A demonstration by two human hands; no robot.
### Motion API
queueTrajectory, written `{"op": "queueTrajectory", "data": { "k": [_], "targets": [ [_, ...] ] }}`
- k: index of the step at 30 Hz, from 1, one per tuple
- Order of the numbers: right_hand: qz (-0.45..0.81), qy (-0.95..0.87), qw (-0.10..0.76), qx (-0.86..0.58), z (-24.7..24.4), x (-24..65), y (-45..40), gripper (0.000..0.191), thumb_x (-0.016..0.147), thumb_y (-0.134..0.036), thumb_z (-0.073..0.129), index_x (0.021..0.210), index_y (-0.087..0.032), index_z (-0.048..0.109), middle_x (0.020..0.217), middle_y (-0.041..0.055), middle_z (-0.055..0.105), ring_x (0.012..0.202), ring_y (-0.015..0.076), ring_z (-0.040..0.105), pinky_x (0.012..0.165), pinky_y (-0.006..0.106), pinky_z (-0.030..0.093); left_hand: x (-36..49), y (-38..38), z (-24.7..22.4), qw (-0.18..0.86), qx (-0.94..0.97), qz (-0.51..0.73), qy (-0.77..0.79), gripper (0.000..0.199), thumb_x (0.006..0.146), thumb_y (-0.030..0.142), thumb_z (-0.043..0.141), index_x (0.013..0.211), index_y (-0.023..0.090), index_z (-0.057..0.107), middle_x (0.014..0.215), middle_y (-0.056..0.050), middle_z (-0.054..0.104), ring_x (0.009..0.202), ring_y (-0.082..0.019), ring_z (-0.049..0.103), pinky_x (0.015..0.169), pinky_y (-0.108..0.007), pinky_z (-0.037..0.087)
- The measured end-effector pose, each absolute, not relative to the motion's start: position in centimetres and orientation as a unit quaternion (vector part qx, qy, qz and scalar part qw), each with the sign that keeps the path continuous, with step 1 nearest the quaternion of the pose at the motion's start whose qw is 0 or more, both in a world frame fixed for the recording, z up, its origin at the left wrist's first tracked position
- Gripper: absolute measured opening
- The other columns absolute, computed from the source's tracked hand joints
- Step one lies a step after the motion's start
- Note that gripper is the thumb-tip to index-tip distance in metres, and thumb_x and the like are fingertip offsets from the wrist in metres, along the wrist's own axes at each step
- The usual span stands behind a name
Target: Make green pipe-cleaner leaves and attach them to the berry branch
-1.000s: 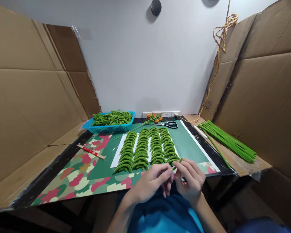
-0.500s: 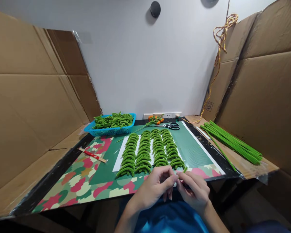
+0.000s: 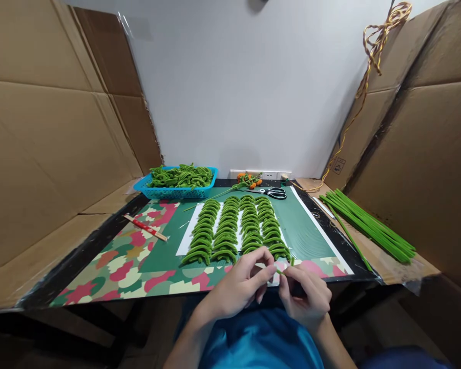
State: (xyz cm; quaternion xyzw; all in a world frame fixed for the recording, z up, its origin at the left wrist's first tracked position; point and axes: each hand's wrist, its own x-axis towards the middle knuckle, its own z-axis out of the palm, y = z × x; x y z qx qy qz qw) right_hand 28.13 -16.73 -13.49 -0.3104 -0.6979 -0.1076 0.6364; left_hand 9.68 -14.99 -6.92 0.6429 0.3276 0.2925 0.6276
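My left hand (image 3: 240, 287) and my right hand (image 3: 307, 294) meet at the table's front edge, each with thumb and fingers pinched. Between their fingertips runs a short green pipe cleaner (image 3: 279, 271), with one end sticking up past the right fingers (image 3: 292, 262); the rest is hidden by the fingers. Just beyond the hands, curved green pipe cleaner pieces (image 3: 226, 230) lie in several overlapping columns on white paper (image 3: 183, 241). The nearest pieces of the right-hand columns lie close to my fingers.
A blue basket (image 3: 169, 193) heaped with green pieces stands at the back left. Black-handled scissors (image 3: 276, 193) and an orange-flowered stem (image 3: 253, 181) lie at the back. Long green pipe cleaners (image 3: 369, 225) rest on cardboard at right. A red-wrapped stick (image 3: 146, 227) lies left. Cardboard walls flank the table.
The camera view has tipped downward a little. My hands have drawn slightly apart, so a bit of the green pipe cleaner shows between the fingertips.
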Motion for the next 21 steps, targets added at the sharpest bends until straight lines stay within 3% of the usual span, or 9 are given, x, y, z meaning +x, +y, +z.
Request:
{"op": "queueTrajectory", "data": {
  "k": [3,7,16,21],
  "targets": [
    [-0.101,-0.702,0.633,-0.311,-13.46,28.22,-16.69,0.016,0.091,-0.003,0.068,0.101,-0.016,0.069,0.069,0.0027,0.067,0.052,0.0142,0.061,0.050,0.026,0.050,9.69,-14.90,-6.83,0.633,0.639,0.286,0.332,0.035,0.105,0.059,0.057,0.102,0.024,0.051,0.065,0.008,0.052,0.043,-0.007,0.040,0.036,-0.016,0.028],
    [-0.090,-0.704,0.630,-0.314,-13.49,28.22,-16.62,0.017,0.091,-0.003,0.068,0.097,-0.018,0.068,0.066,0.0003,0.063,0.049,0.0125,0.056,0.049,0.026,0.047,9.91,-14.75,-6.66,0.635,0.637,0.297,0.321,0.036,0.103,0.057,0.059,0.103,0.022,0.053,0.089,0.002,0.061,0.051,-0.005,0.052,0.036,-0.014,0.030],
    [-0.062,-0.721,0.616,-0.311,-13.72,28.85,-16.79,0.019,0.093,0.000,0.068,0.098,-0.019,0.067,0.065,-0.0007,0.063,0.050,0.0112,0.053,0.050,0.025,0.043,10.09,-14.90,-6.83,0.639,0.631,0.294,0.328,0.035,0.101,0.054,0.065,0.111,0.022,0.058,0.089,0.002,0.063,0.051,-0.006,0.054,0.033,-0.012,0.033],
    [-0.051,-0.743,0.589,-0.314,-13.35,29.00,-16.77,0.018,0.094,-0.002,0.067,0.089,-0.019,0.065,0.061,-0.0031,0.056,0.048,0.0101,0.049,0.050,0.025,0.041,10.28,-15.00,-6.74,0.630,0.636,0.296,0.332,0.033,0.102,0.052,0.063,0.109,0.020,0.059,0.092,0.000,0.065,0.050,-0.006,0.053,0.031,-0.012,0.034]
  ]
}}
